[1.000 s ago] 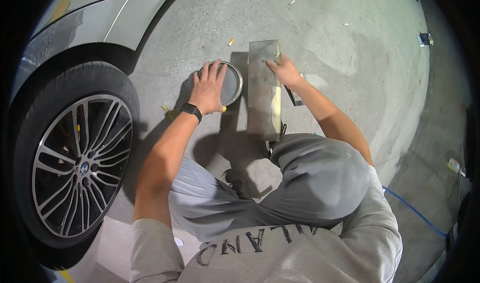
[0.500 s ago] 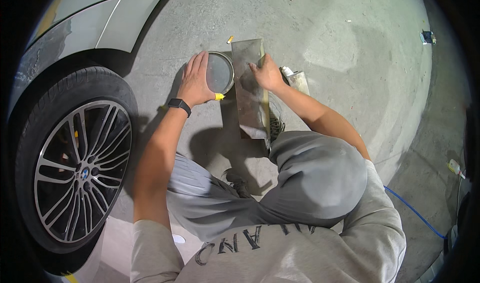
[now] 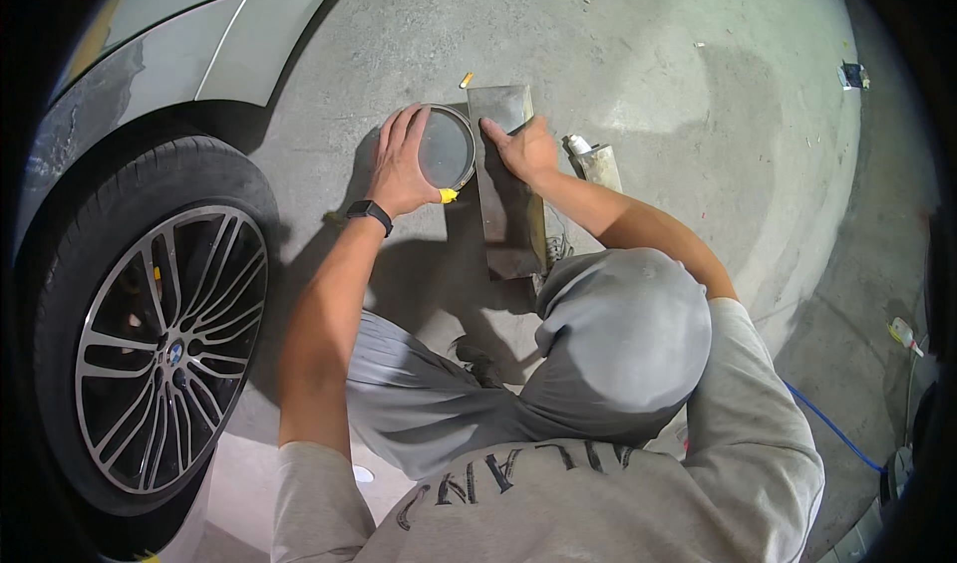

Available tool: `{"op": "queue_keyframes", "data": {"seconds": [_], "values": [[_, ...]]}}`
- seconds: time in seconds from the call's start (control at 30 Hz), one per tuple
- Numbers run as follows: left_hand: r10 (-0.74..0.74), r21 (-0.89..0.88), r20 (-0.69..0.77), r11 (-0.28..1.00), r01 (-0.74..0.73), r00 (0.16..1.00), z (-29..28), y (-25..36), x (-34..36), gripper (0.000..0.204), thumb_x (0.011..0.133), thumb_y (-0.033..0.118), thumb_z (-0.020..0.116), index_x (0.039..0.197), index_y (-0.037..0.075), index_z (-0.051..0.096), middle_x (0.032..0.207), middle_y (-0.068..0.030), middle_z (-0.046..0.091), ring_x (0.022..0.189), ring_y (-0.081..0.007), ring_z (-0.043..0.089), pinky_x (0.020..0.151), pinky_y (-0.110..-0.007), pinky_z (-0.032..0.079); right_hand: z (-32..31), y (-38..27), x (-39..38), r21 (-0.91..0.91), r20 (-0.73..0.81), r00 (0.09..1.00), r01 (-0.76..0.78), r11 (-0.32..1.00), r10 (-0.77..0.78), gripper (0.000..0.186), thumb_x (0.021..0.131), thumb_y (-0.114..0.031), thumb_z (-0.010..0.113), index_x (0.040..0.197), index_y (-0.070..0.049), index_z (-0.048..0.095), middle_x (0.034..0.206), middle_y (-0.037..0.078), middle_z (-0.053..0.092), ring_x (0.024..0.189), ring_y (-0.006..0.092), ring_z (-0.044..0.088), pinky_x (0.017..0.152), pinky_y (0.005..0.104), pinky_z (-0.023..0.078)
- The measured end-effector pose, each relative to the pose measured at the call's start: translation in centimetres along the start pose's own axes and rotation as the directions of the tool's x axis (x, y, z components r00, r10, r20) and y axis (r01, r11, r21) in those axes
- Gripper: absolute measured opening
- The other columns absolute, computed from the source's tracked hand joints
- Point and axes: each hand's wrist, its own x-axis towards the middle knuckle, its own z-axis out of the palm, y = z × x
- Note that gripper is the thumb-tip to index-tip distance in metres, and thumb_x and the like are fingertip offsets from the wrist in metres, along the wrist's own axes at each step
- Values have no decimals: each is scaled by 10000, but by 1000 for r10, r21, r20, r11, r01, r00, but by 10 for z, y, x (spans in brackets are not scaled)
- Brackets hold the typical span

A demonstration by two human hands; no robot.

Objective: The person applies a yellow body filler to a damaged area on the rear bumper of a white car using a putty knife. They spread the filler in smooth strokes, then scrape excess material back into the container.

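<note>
My left hand point(image 3: 404, 162) curves around the left side of a round can point(image 3: 447, 149) with a grey top and a metal rim. Something yellow point(image 3: 448, 195) shows at the thumb of that hand. Just right of the can, a long flat metal plate point(image 3: 505, 199), grey with darker smears, lies lengthwise toward me. My right hand point(image 3: 526, 152) grips the plate's far right edge, its thumb lying on the upper face and its other fingers mostly hidden. The plate's left edge is close beside the can's rim; I cannot tell whether they touch.
A car wheel point(image 3: 169, 349) and grey bodywork point(image 3: 234, 45) stand at the left. Right of my right hand, a white-capped tube point(image 3: 577, 144) lies by a pale block-like object point(image 3: 600, 168). A cigarette butt point(image 3: 466, 80) is beyond the plate. A blue hose point(image 3: 837, 428) runs at lower right.
My right thumb has slid left and a little farther along the plate. The plate's far end appears slightly lower in view. My left hand stays on the can.
</note>
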Motion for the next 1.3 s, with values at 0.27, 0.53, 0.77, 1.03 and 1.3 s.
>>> {"op": "queue_keyframes", "data": {"seconds": [0.27, 0.53, 0.77, 1.03, 1.3], "values": [[-22, 15, 27, 1000, 22, 999, 1, 0, 1, 1264, 504, 328, 967, 1577, 69, 351, 1602, -145, 356, 1508, -389, 285, 1244, -513, 304, 43, 27, 17, 155, -44, 999, -5, 988, 12, 1010, 801, -741, 709, 1222, 149, 482, 1118, 396, 669, 1107, 509, 666, 957, 516, 531], [-8, 37, 18, 999, 7, 1000, -3, 6, 2, 1261, 505, 323, 973, 1580, 93, 355, 1588, -155, 374, 1498, -391, 307, 1233, -507, 325, 36, 20, 13, 185, 4, 1000, -25, 982, 25, 1023, 800, -745, 704, 1237, 146, 453, 1136, 396, 663, 1114, 512, 659, 963, 517, 523], [31, 53, -17, 998, -30, 999, -4, 9, 2, 1256, 503, 286, 966, 1580, 92, 351, 1567, -173, 398, 1477, -399, 343, 1219, -505, 349, 21, 12, -1, 29, -59, 996, 71, 997, -69, 957, 845, -670, 741, 1323, 91, 412, 1329, 342, 553, 1109, 500, 652, 913, 529, 546], [-47, 54, 24, 997, 46, 999, -5, 13, 3, 1245, 498, 274, 955, 1587, 166, 362, 1571, -142, 384, 1483, -386, 326, 1197, -545, 356, 42, 11, -12, 58, -80, 997, 10, 998, -5, 1126, 899, -739, 571, 1559, 116, 252, 1446, 377, 504, 1247, 522, 588, 1050, 534, 488], [-95, 68, 73, 994, 90, 993, -6, 17, 5, 1242, 498, 238, 948, 1586, 158, 355, 1570, -124, 391, 1485, -376, 332, 1166, -556, 396, 58, 18, 0, 212, -105, 994, 59, 976, -37, 978, 892, -650, 641, 1447, 112, 379, 1328, 367, 595, 1212, 514, 605, 1033, 540, 483]]}}
